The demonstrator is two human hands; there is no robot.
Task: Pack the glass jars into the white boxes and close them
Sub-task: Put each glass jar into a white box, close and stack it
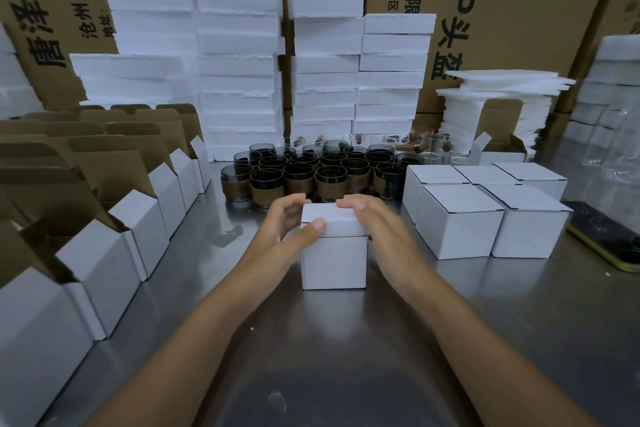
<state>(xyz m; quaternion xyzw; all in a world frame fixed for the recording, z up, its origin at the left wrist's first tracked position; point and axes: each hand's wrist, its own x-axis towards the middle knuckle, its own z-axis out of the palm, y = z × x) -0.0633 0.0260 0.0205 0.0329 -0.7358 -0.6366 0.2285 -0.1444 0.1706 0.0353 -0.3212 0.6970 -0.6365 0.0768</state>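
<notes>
The white box [334, 253] stands upright in the middle of the steel tabletop [311, 340], lid down, and everything else is placed around it. On its near side the tabletop is bare metal, crossed only by the two forearms; that is the widest open stretch. To its left a narrow strip of bare steel separates it from a slanting row of open boxes [114, 253], flaps standing up, brown inside. To its right a narrower gap leads to a cluster of closed boxes [457, 222], set tight against each other. Beyond those, at the right edge, lies a dark slab [609, 239] with a yellowish rim.

Directly behind the white box, close to its far edge, the glass jars [311, 173] are packed together, dark glass with brown bands, hemming in that side. Behind the jars rise stacks of foam blocks [239, 80], with loose foam sheets [502, 90] piled behind and to the right, and brown cartons [519, 10] at the back.

The left hand [294, 222] wraps the box's top left corner, fingers curled over the far edge and thumb pressing on the lid. The right hand [377, 229] lies along the lid's right edge with fingers fairly straight, tips reaching the far edge, pressing rather than gripping.
</notes>
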